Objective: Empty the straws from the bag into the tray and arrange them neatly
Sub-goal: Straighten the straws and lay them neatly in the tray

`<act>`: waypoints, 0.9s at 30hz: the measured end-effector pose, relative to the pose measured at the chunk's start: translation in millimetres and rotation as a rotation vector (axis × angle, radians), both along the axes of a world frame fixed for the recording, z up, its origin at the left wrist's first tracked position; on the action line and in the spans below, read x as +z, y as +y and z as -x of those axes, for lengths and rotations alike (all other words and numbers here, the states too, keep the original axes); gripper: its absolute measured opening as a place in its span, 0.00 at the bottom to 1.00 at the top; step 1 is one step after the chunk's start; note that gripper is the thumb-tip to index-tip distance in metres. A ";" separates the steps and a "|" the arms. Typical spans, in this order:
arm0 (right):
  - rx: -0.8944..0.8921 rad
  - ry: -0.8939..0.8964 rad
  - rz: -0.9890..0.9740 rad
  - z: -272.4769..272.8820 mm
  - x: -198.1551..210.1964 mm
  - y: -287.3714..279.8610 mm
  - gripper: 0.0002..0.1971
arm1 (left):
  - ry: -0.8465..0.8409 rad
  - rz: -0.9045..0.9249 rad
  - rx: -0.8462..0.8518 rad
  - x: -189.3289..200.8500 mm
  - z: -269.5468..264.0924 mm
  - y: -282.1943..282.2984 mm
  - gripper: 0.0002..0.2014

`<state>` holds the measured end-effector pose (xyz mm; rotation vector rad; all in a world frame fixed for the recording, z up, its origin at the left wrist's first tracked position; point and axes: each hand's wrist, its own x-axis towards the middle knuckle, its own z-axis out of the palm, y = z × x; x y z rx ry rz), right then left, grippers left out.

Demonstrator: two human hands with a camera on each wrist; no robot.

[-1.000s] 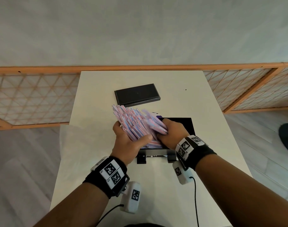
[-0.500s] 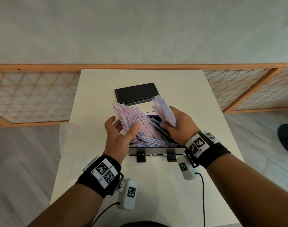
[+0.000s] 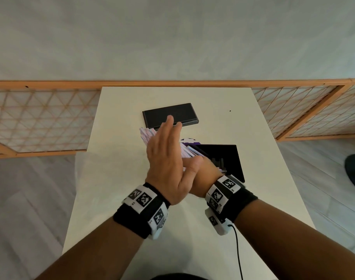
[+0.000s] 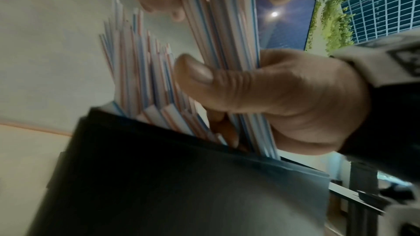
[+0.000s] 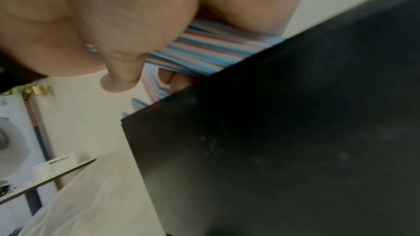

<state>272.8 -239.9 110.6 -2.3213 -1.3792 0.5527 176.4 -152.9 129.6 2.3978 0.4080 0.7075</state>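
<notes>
Straws [image 3: 147, 134] are out of the bag and sit in the black tray [image 3: 236, 158] on the white table [image 3: 120, 178], but not flat: the striped bundle leans up and away to the far-left, tips sticking out past the tray's far-left edge toward the black lid [image 3: 169, 114] beyond. Long axis runs near-right to far-left, tilted.

Left hand [image 3: 166, 158] is flat, fingers straight and together, palm laid against the left face of the bundle, covering most of it in the head view. Right hand [image 4: 284, 100] is tucked under and behind the left one, thumb and curled fingers clamped round a clutch of straws [image 4: 227, 42] down near the tray's rim [image 4: 204, 137]. The right wrist view shows fingers wrapped on striped straws [image 5: 211, 49] at the tray corner [image 5: 159, 112], blurred, so exactly how many straws are held is hard to say.

Both hands are on the bundle; the right is nearer the low ends, the left along the upper length. Judging from this, the next move is to lay the leaning bundle down along the tray's long side, the flat left palm squaring it. Risk: the overhanging tips spill over the far edge.
</notes>
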 end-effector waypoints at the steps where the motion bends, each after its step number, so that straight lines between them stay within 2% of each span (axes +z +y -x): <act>1: -0.028 0.002 -0.005 -1.6 -0.9 -2.1 0.22 | 0.015 -0.027 0.022 -0.6 0.0 4.5 0.36; 4: -0.102 -0.017 -0.040 -13.5 -13.1 -13.8 0.34 | 0.040 -0.055 0.093 -1.5 3.3 21.8 0.35; 6: -0.164 -0.014 0.010 -19.1 -13.2 -21.0 0.44 | 0.011 -0.030 0.102 -1.6 7.4 29.0 0.34; 8: -0.237 0.009 0.066 -23.2 -10.3 -25.4 0.49 | -0.043 -0.008 0.098 0.3 11.0 30.8 0.30; 11: -0.285 0.044 0.203 -26.1 -7.7 -23.4 0.53 | -0.139 0.021 0.063 3.9 13.9 25.7 0.23; 13: -0.257 0.078 0.271 -25.1 -6.2 -18.5 0.51 | -0.195 0.011 0.035 6.2 13.3 20.8 0.18; 17: -0.212 0.119 0.267 -22.2 -6.4 -12.9 0.54 | -0.224 0.023 0.000 12.8 9.1 11.0 0.11; 22: -0.145 0.129 0.337 -28.5 -9.3 -7.1 0.55 | -0.109 0.313 0.046 26.9 -0.1 5.1 0.08; 25: -0.052 -0.051 0.493 -32.6 5.3 -2.1 0.57 | 0.167 0.377 0.029 35.0 -7.5 2.5 0.06; 27: -0.004 -0.165 0.583 -35.0 19.3 0.4 0.51 | 0.346 0.390 0.012 36.3 -9.7 -0.8 0.04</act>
